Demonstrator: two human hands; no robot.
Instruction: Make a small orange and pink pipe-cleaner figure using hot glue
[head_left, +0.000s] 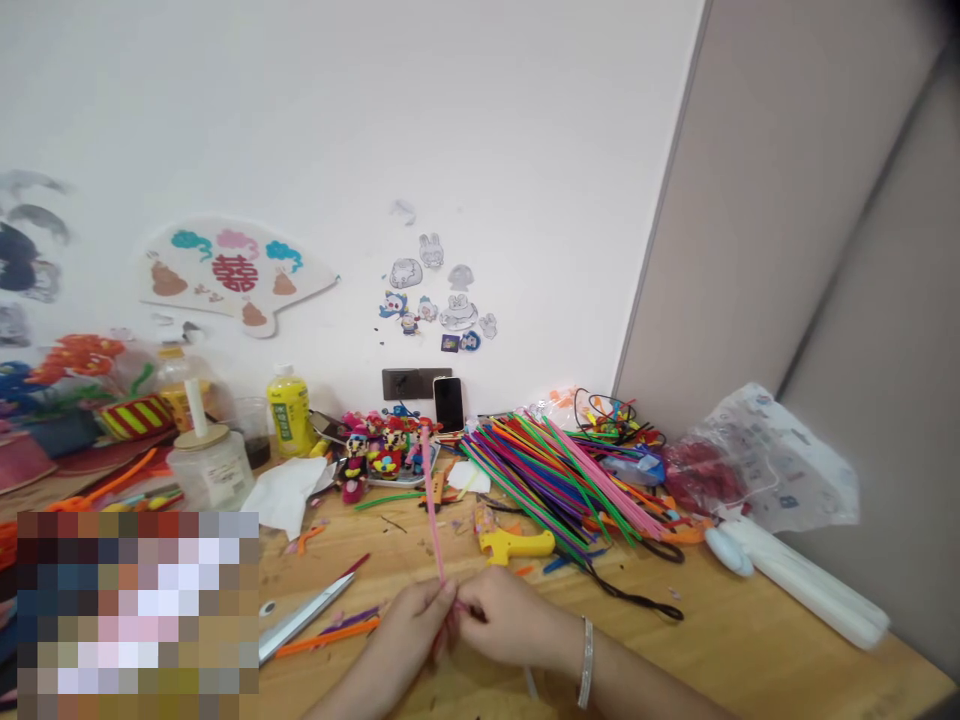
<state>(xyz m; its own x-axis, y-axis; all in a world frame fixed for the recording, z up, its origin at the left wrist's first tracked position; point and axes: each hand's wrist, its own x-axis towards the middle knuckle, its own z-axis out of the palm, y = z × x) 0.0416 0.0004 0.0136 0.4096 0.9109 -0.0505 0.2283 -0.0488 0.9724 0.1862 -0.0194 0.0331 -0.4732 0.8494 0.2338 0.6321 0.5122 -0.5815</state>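
Observation:
A pink pipe cleaner point(433, 510) stands up from between my two hands, its far end reaching toward the small figures. My left hand point(416, 615) pinches it low down between thumb and fingers. Close beside it, my right hand point(499, 615) has its fingers curled in on the lower part of the same pink strand, and the fingertips of both hands nearly meet. A silver bracelet point(586, 660) circles my right wrist. Just past my right hand lies a yellow hot glue gun point(517, 543). To the left are scissors point(309, 615) and orange pipe cleaners point(326, 638).
A big pile of coloured pipe cleaners point(540, 480) lies at the right, with a plastic bag point(780, 460) and a white long device point(814, 580) beyond. Small figures point(390, 450), a phone point(449, 404), a yellow bottle point(288, 410) and a glass jar point(210, 470) line the wall.

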